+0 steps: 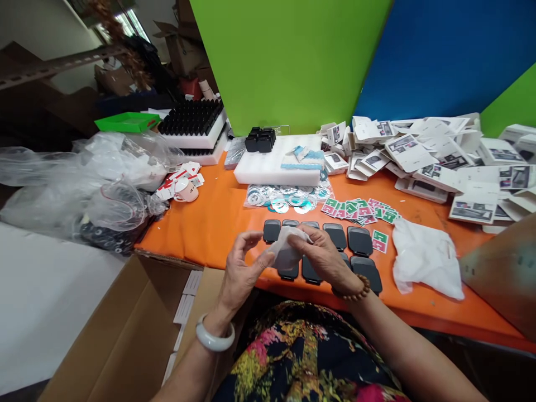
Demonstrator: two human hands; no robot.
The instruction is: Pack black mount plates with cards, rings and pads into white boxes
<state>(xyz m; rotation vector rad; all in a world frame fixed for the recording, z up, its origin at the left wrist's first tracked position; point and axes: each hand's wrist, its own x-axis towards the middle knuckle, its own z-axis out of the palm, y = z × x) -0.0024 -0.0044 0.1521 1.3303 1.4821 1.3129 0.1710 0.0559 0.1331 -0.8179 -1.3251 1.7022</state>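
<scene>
My left hand (240, 267) and my right hand (321, 258) meet over the near edge of the orange table (209, 223). Both pinch a small white translucent pouch (285, 250) between their fingertips. Under and behind the hands lie several flat black rounded pads (359, 241) in two rows. Green and pink stickers (360, 211) are scattered just behind the pads. A pile of shiny metal rings (285, 198) lies behind them. A heap of white pouches (425, 258) rests to the right of my right hand.
A white foam block (272, 167) with small black parts stands at the back centre. Many white printed cartons (435, 162) are piled at the right. Clear plastic bags (96, 184) lie at the left, trays of black parts (192, 125) behind them. An open cardboard box (125, 340) sits below.
</scene>
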